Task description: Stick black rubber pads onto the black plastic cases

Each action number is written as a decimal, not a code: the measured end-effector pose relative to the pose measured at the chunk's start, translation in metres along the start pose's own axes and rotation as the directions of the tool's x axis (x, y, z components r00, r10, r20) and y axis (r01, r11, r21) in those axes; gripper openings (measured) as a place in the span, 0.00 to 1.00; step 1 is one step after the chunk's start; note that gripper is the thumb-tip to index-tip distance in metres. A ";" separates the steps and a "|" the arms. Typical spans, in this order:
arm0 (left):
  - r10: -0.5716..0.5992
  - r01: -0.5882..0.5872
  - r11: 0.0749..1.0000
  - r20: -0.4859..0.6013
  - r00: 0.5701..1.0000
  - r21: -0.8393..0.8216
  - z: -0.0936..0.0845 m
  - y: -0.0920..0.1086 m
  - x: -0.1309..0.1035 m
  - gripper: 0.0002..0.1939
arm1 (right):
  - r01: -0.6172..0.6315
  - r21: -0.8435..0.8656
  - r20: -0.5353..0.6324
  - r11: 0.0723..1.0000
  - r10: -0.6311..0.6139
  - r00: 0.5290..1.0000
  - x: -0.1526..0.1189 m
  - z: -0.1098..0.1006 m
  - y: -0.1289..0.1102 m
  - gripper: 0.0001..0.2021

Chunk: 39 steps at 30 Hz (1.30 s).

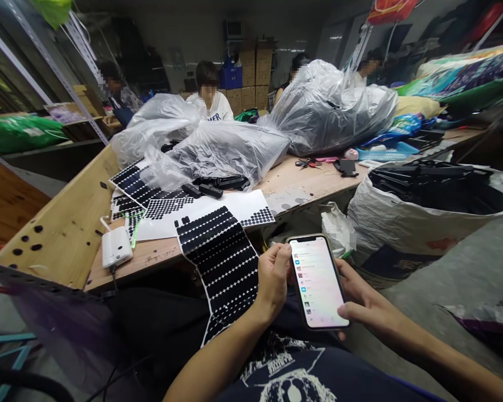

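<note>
A phone [319,285] with a lit screen showing a list is held upright over my lap. My left hand [274,279] grips its upper left edge, the fingers curled and the thumb at the rim. My right hand [358,296] is wrapped round the right side, its thumb on the lower right corner of the screen and its other fingers partly hidden behind. Left of my left hand, a sheet of black round stickers [218,262] hangs over the table's front edge. White sheets [201,209] with black dots lie behind it.
Clear plastic bags [235,151] of black parts cover the wooden table [283,178]. A white device [116,247] with a cable sits at the front left. A woven sack [381,234] full of black pieces stands at the right. Several people sit beyond the bags.
</note>
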<state>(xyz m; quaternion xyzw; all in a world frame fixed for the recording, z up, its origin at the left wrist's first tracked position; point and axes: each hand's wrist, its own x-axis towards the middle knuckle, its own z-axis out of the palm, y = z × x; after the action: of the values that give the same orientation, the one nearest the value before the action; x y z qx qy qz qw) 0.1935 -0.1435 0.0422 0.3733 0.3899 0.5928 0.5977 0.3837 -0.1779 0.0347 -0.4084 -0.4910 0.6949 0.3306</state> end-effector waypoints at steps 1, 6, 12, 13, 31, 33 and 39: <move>-0.001 0.001 1.000 0.001 1.000 -0.002 0.000 0.000 0.000 0.25 | 0.000 -0.002 0.004 1.000 0.000 1.000 0.000 0.000 0.000 0.51; 0.003 -0.003 1.000 -0.006 1.000 -0.007 0.001 0.003 0.000 0.25 | -0.016 0.002 0.021 1.000 0.016 1.000 0.001 -0.001 -0.001 0.53; 0.010 -0.010 1.000 -0.009 1.000 0.005 0.002 0.005 0.000 0.24 | 0.001 0.014 -0.015 1.000 -0.001 1.000 0.000 0.001 0.000 0.51; 0.010 -0.010 1.000 -0.009 1.000 0.007 0.002 0.005 0.000 0.24 | 0.001 0.015 -0.023 1.000 -0.001 1.000 0.000 0.002 0.000 0.51; 0.017 -0.017 0.999 0.000 1.000 0.028 0.002 0.005 -0.001 0.23 | -0.011 0.025 -0.038 1.000 0.012 0.999 0.004 0.001 0.001 0.42; 0.019 -0.018 0.999 -0.003 1.000 0.042 0.001 0.004 -0.001 0.22 | -0.028 0.008 -0.041 1.000 0.029 0.999 0.003 0.002 -0.002 0.37; 0.014 -0.014 0.999 -0.002 1.000 0.051 0.001 0.002 0.000 0.22 | 0.007 -0.012 0.000 1.000 -0.007 1.000 0.003 0.000 0.001 0.46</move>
<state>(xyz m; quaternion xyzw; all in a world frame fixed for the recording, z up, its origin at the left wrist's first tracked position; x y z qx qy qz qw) 0.1933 -0.1431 0.0447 0.3904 0.4030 0.5874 0.5832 0.3824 -0.1753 0.0327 -0.4086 -0.4964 0.6910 0.3304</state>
